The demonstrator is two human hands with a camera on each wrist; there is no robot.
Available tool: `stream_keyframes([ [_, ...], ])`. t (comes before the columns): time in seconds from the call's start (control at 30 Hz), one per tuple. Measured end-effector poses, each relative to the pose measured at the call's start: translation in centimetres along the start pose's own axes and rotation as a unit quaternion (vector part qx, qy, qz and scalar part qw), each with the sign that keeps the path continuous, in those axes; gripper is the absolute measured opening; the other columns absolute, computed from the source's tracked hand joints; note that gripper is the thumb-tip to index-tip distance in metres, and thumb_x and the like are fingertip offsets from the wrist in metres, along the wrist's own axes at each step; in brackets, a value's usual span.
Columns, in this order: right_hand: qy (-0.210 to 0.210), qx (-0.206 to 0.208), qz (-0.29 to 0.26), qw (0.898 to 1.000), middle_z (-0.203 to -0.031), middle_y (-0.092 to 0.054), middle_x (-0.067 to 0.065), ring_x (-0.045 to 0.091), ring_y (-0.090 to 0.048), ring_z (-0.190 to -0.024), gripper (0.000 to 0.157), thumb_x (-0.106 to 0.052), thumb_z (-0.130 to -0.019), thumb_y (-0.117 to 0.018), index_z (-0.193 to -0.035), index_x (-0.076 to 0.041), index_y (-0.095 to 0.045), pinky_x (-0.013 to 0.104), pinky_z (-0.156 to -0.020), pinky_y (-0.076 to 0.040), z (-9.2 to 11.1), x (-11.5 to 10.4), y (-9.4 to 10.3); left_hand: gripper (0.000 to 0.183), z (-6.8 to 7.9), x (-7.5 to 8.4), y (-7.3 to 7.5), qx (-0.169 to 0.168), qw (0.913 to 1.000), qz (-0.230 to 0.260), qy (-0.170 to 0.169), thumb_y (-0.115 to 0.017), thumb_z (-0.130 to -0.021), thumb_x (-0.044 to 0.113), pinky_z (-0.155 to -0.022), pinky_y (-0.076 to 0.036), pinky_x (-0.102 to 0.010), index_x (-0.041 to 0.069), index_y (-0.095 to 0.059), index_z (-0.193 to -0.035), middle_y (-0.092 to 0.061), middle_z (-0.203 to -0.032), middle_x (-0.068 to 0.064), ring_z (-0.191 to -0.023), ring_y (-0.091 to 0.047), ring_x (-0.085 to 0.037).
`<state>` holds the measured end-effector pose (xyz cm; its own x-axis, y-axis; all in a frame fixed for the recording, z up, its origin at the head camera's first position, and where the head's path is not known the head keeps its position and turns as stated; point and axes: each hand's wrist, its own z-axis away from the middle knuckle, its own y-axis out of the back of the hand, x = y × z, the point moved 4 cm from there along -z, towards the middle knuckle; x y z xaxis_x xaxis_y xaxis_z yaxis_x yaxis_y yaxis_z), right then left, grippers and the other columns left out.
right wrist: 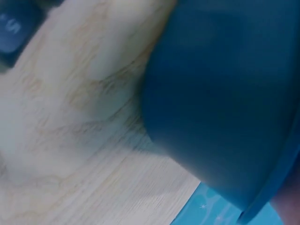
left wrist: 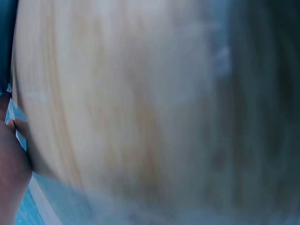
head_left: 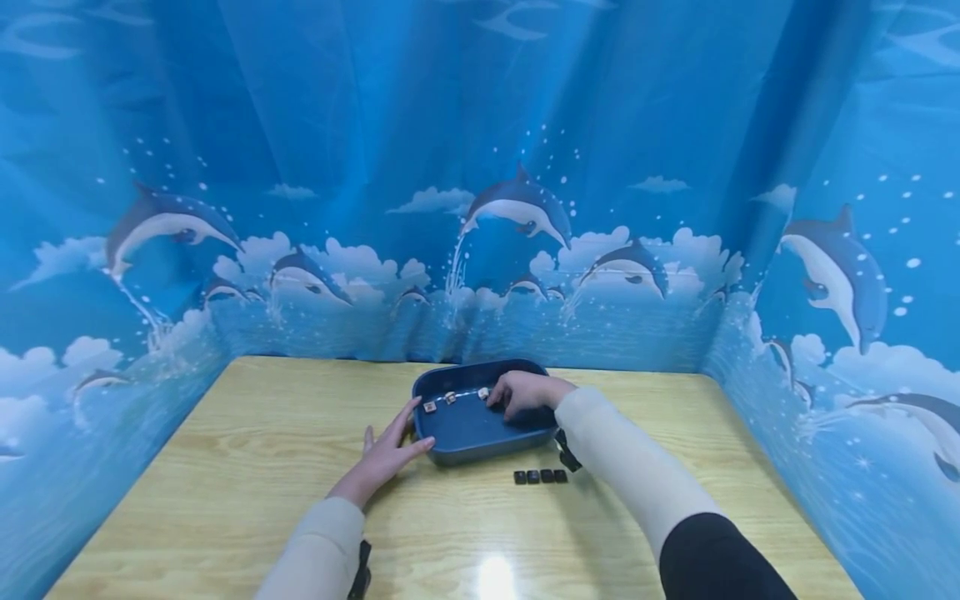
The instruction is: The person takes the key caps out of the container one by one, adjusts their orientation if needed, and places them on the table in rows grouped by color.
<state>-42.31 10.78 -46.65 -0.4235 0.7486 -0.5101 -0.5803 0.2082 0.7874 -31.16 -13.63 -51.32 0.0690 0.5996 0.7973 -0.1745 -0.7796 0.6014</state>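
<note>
A dark blue plastic tray [head_left: 468, 454] with rounded corners stands near the back of the table. My left hand [head_left: 386, 456] rests at its left end, fingers spread and straight, with fingertips at the rim and thumb along the front wall. Inside the tray my right hand [head_left: 525, 392] reaches down with bent fingers; whether they pinch anything I cannot tell. Close beside those fingertips lies a small pale block [head_left: 483, 392] with a dark mark. Two similar blocks, one in the middle [head_left: 450, 397] and one farther left [head_left: 430, 407], lie on the tray's floor.
Several black keycaps [head_left: 540, 477] stand in a row on the wooden table [head_left: 262, 450], in front of the tray's right half. One keycap [right wrist: 16, 28] in the right wrist view bears a white character like an S. Blue dolphin curtains [head_left: 360, 167] enclose the back and sides.
</note>
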Motion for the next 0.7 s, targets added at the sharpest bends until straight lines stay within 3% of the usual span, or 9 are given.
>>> stream_keyframes([
  [0.27,0.02,0.007,0.024,0.999,-0.095,-0.066,-0.006,0.007,-0.061,-0.083,0.023,-0.001,-0.079,-0.079,-0.098,-0.014,-0.076,0.024,-0.074,-0.053,0.6,-0.3,-0.5,0.081,0.2,0.4,0.0,-0.005,1.0,0.001,0.003,-0.061,-0.094,0.044,-0.108,0.021,-0.059,0.024,-0.015,-0.158,-0.031,-0.154,-0.019,-0.141,-0.026,-0.04],
  [0.47,0.031,0.018,0.025,0.999,-0.091,-0.067,-0.009,0.007,-0.062,-0.083,0.022,-0.002,-0.08,-0.079,-0.095,-0.016,-0.075,0.025,-0.073,-0.054,1.4,-0.4,-0.3,0.082,0.1,0.4,0.1,-0.005,1.0,0.002,0.007,-0.061,-0.094,0.046,-0.108,0.021,-0.059,0.026,-0.014,-0.158,-0.031,-0.154,-0.018,-0.142,-0.025,-0.04],
  [0.7,0.043,0.03,-0.014,0.999,-0.089,-0.068,-0.008,0.008,-0.064,-0.085,0.014,0.001,-0.083,-0.075,-0.091,-0.011,-0.073,0.027,-0.075,-0.055,2.8,-0.5,0.2,0.082,0.0,0.2,0.0,-0.008,0.9999,0.002,0.006,-0.061,-0.094,0.046,-0.108,0.022,-0.059,0.027,-0.013,-0.158,-0.03,-0.154,-0.018,-0.142,-0.024,-0.04],
])
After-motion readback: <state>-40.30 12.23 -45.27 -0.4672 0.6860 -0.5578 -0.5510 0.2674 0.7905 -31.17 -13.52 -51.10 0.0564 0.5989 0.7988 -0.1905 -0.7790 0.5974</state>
